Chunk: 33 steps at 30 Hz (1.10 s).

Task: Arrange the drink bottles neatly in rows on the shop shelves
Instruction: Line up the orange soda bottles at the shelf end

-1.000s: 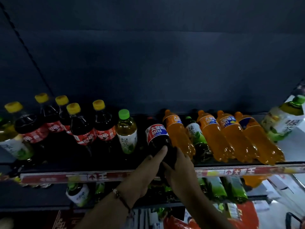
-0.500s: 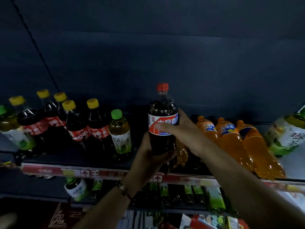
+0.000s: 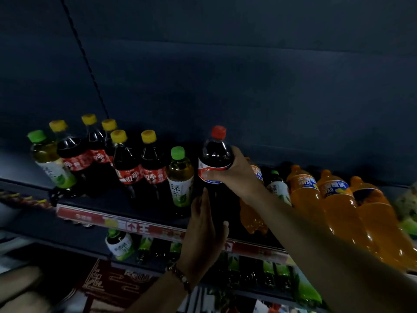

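One red-capped cola bottle (image 3: 215,159), upright on the shelf (image 3: 144,213), right hand (image 3: 237,172) curled round its label, left hand (image 3: 204,231) flat-fingered against its base

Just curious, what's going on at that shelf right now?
Right hand grips red-capped cola bottle, upright. Left hand open against its base. Green tea bottle close alongside.

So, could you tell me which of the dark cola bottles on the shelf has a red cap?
The red-capped cola bottle gripped by the right hand; the other dark colas further left all have yellow caps.
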{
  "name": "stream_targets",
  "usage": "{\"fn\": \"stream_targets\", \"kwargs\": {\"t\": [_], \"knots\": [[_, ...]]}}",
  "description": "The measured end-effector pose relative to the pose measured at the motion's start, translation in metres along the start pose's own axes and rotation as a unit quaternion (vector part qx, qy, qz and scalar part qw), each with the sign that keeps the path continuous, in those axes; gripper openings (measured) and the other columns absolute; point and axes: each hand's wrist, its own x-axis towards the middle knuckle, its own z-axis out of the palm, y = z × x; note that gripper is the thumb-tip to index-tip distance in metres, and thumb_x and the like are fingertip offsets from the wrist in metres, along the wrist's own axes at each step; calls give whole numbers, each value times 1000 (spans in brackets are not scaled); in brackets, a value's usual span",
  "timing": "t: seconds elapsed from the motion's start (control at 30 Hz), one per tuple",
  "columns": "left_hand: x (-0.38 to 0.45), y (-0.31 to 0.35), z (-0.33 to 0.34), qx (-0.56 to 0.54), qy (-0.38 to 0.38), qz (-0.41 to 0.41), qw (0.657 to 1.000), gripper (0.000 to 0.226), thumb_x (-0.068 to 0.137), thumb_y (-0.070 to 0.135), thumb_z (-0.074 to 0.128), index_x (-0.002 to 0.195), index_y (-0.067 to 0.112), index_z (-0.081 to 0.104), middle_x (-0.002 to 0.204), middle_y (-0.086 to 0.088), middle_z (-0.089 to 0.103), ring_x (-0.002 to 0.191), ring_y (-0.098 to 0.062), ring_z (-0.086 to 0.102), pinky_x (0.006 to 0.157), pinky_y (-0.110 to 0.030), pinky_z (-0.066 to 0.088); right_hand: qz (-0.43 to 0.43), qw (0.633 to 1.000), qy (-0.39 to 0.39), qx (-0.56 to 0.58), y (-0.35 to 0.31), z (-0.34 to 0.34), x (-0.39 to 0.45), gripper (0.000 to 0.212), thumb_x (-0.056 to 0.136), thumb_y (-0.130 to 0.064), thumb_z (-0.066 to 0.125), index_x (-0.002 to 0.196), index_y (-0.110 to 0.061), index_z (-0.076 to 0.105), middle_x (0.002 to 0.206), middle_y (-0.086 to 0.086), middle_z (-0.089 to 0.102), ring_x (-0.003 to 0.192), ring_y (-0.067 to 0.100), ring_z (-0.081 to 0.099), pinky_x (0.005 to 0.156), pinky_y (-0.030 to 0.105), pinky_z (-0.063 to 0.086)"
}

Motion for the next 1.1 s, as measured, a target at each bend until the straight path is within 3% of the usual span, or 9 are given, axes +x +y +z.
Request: {"fn": "stream_targets", "kwargs": {"t": [0.27, 0.37, 0.5, 0.57, 0.63, 0.7, 0.8, 0.87, 1.1], "knots": [[-1, -4, -5, 52, -6, 19, 998, 92, 95, 39, 58, 155, 27, -10, 162, 3, 5, 145, -13, 23, 99, -12, 25, -13, 998, -51, 27, 3, 3, 0, 84, 69, -9, 86, 137, -22, 38, 121, -9, 60, 102, -3, 63, 78, 10, 51], [-5, 2, -12, 86, -34, 48, 995, 82, 96, 40, 54, 155, 34, -2, 159, 9, 16, 142, -8, 25, 103, -13, 26, 28, 999, -34, -6, 7, -8, -18, 71, 75, -33, 83, 134, -27, 44, 127, -13, 60, 112, 0, 60, 90, 18, 51], [0, 22, -31, 206, -42, 144, 967, 70, 92, 40, 56, 153, 32, 24, 153, 4, 32, 140, -17, 33, 112, -30, 28, 149, 953, 59, -256, 23, -35, -54, 64, 87, -53, 62, 140, -24, 40, 131, -4, 50, 122, 18, 50, 91, 30, 42], [11, 40, -42, 256, -10, 212, 943, 60, 91, 42, 50, 147, 27, 39, 147, -4, 43, 137, -23, 39, 111, -37, 27, 215, 915, 35, -341, 36, -42, -67, 68, 87, -55, 59, 141, -18, 37, 135, 7, 51, 120, 23, 51, 96, 34, 43], [25, 62, -55, 300, 37, 273, 913, 56, 90, 43, 44, 142, 23, 46, 144, -11, 47, 136, -29, 41, 112, -45, 24, 241, 925, 28, -292, 40, -39, -70, 88, 71, -74, 57, 134, -14, 42, 129, 13, 57, 110, 26, 56, 94, 37, 46], [43, 77, -68, 341, 80, 299, 888, 57, 88, 43, 47, 141, 23, 46, 146, -14, 43, 138, -32, 35, 115, -51, 20, 249, 935, 55, -246, 48, -33, -65, 106, 58, -82, 53, 131, -5, 45, 127, 20, 58, 112, 34, 57, 93, 44, 49], [69, 84, -83, 396, 89, 278, 871, 70, 82, 40, 64, 145, 21, 43, 152, -20, 32, 141, -39, 30, 117, -57, 19, 281, 853, 48, -438, 43, -24, -57, 92, 78, -79, 48, 131, -3, 43, 123, 13, 59, 112, 28, 57, 82, 33, 48], [81, 82, -90, 431, 82, 246, 865, 80, 82, 42, 67, 151, 20, 33, 155, -22, 21, 142, -41, 27, 118, -58, 17, 285, 832, 47, -473, 41, -19, -51, 89, 81, -77, 47, 131, -3, 45, 118, 11, 59, 107, 26, 58, 78, 31, 47], [93, 61, -98, 412, 53, 244, 876, 100, 85, 47, 66, 156, 15, 3, 159, -15, 14, 144, -31, 25, 120, -45, 11, 302, 847, 53, -433, 39, -5, -46, 88, 84, -64, 59, 140, -5, 29, 127, 16, 57, 111, 29, 60, 89, 36, 52]]}}
